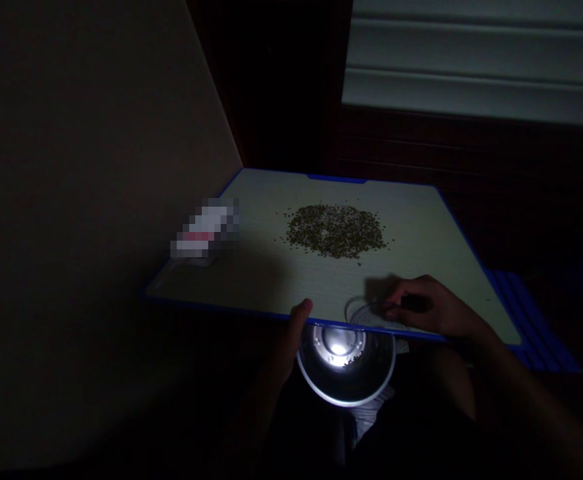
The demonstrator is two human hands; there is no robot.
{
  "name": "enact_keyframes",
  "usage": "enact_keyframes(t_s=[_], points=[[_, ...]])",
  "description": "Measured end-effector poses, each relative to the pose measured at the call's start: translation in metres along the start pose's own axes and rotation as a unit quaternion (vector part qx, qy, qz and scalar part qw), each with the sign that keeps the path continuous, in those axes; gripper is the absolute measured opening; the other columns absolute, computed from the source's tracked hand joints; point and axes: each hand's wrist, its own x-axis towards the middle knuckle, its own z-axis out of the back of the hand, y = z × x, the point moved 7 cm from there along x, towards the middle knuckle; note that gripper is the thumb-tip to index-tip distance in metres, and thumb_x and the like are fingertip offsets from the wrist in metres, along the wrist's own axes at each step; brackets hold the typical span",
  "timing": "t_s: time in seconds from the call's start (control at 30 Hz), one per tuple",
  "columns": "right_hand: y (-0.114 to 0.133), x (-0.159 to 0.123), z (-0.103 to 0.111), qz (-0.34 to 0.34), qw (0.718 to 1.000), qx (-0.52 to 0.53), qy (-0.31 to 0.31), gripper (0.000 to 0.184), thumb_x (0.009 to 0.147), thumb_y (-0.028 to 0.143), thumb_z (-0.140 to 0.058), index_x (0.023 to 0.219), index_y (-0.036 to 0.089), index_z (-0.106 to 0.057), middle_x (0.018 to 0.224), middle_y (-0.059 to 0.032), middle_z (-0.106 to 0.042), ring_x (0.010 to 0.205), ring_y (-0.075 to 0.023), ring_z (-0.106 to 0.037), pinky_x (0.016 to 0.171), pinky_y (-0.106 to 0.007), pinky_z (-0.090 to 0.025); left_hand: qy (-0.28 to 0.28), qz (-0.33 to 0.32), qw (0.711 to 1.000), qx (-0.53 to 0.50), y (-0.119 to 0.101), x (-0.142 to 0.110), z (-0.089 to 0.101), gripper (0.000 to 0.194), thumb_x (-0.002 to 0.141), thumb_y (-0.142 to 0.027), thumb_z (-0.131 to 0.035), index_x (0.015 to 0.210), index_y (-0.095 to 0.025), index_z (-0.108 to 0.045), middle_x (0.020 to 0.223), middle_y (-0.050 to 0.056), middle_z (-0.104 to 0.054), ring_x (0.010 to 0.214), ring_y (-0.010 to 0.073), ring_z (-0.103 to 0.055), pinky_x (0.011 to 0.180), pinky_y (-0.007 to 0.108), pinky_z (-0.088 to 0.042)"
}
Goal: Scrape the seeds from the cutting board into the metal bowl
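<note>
My left hand is at the near edge of a pale, blue-rimmed tabletop, its thumb lying over the rim and its other fingers hidden below. My right hand is closed in a pinch above the same edge, farther right, on a thin curved wire-like piece; its exact kind is hard to see. Between my hands, under the edge, a round metal pot stands with its mouth up and a few seeds on its shiny bottom. A spread heap of small greenish-brown seeds lies mid-tabletop.
On the tabletop's left side lies a blurred-out white and red item. A plain wall borders the left. Dark wood and pale horizontal panels stand behind. A blue striped thing shows at the right. The room is dim.
</note>
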Motion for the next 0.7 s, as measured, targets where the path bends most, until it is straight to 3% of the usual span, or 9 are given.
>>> enact_keyframes(t_s=[0.1, 0.27, 0.37, 0.47, 0.7], points=[[0.000, 0.002, 0.003, -0.003, 1.000, -0.001, -0.029, 0.021, 0.086, 0.040, -0.073, 0.086, 0.020, -0.073, 0.080, -0.0029, -0.074, 0.070, -0.0163, -0.067, 0.063, -0.026, -0.050, 0.001, 0.000, 1.000, -0.013, 0.002, 0.001, 0.000, 0.018, 0.086, -0.042, -0.067, 0.088, -0.026, -0.074, 0.109, 0.009, -0.077, 0.118, 0.0314, -0.066, 0.107, 0.041, -0.045], [-0.010, 0.002, 0.027, -0.052, 0.972, -0.033, -0.226, 0.026, 0.089, 0.041, -0.069, 0.102, 0.019, -0.073, 0.091, -0.0051, -0.076, 0.078, -0.0202, -0.070, 0.068, -0.029, -0.052, 0.004, -0.018, 0.999, -0.033, 0.002, 0.003, -0.001, 0.019, 0.085, -0.042, -0.068, 0.088, -0.025, -0.075, 0.105, 0.009, -0.078, 0.118, 0.0317, -0.065, 0.110, 0.041, -0.043], [-0.014, 0.000, 0.037, -0.057, 0.953, -0.067, -0.291, 0.026, 0.089, 0.040, -0.067, 0.104, 0.019, -0.073, 0.100, -0.0063, -0.077, 0.090, -0.0238, -0.072, 0.079, -0.033, -0.054, -0.005, -0.028, 0.999, -0.033, 0.002, 0.003, 0.001, 0.017, 0.083, -0.040, -0.071, 0.091, -0.026, -0.075, 0.107, 0.008, -0.078, 0.121, 0.0317, -0.064, 0.111, 0.041, -0.042], [-0.017, 0.001, 0.040, -0.060, 0.949, -0.087, -0.297, 0.027, 0.090, 0.041, -0.066, 0.105, 0.020, -0.074, 0.103, -0.0066, -0.077, 0.093, -0.0250, -0.072, 0.081, -0.034, -0.054, 0.000, -0.030, 0.999, -0.018, 0.003, 0.005, 0.002, 0.019, 0.084, -0.043, -0.070, 0.089, -0.026, -0.075, 0.102, 0.008, -0.078, 0.122, 0.0318, -0.063, 0.113, 0.041, -0.040], [-0.019, 0.003, 0.037, -0.063, 0.953, -0.097, -0.279, 0.030, 0.092, 0.043, -0.064, 0.108, 0.020, -0.073, 0.104, -0.0075, -0.078, 0.091, -0.0251, -0.073, 0.080, -0.035, -0.055, -0.013, -0.041, 0.999, -0.030, 0.010, 0.012, 0.007, 0.030, 0.081, -0.044, -0.074, 0.104, -0.025, -0.073, 0.120, 0.008, -0.074, 0.125, 0.0306, -0.062, 0.113, 0.041, -0.039]])
